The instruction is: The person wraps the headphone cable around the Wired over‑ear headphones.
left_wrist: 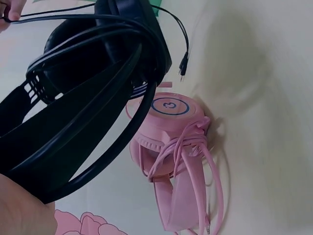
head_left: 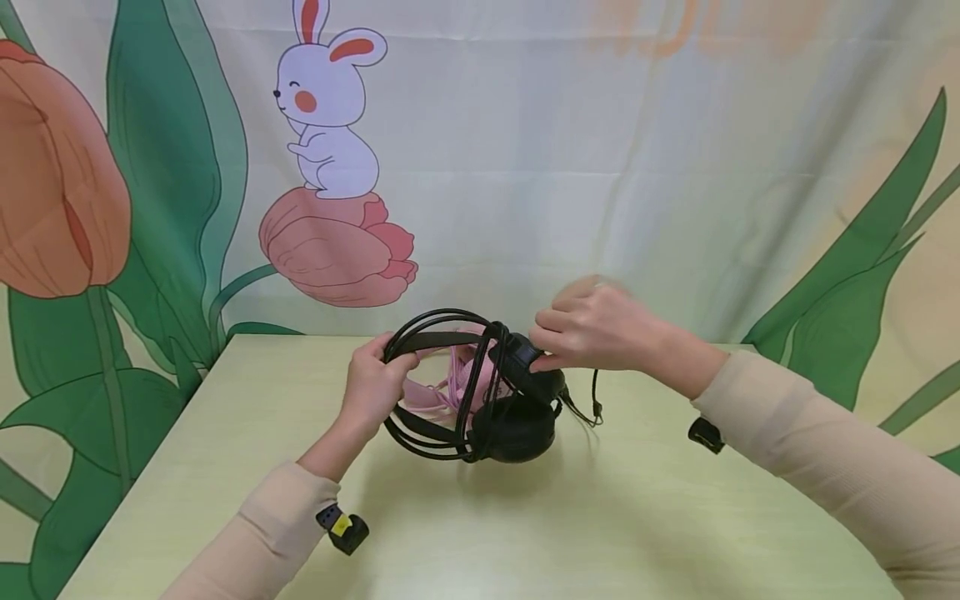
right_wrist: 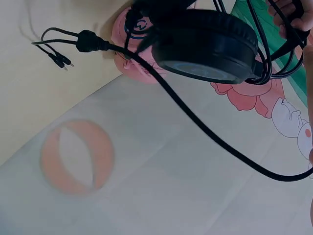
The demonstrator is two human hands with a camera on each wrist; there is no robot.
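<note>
My left hand (head_left: pixel 372 385) grips the headband of black headphones (head_left: pixel 517 433), holding them above the table. Black cable is looped several times along the headband and bound near the ear cups. At the upper ear cup, my right hand (head_left: pixel 592 329) pinches a length of black cable; the left wrist view shows its fingertips (left_wrist: pixel 9 14) on that cable. A two-plug cable end (right_wrist: pixel 58 59) dangles free in the right wrist view. Behind the black pair, pink headphones (left_wrist: pixel 168 125) stand on the table, their own pink cable wrapped around them; the head view shows them partly hidden.
A pale table (head_left: pixel 637 508) spreads beneath the hands. Along its back edge hangs a curtain (head_left: pixel 510 208) printed with a rabbit, tulips and leaves. Small black cameras (head_left: pixel 345 529) are strapped to both wrists.
</note>
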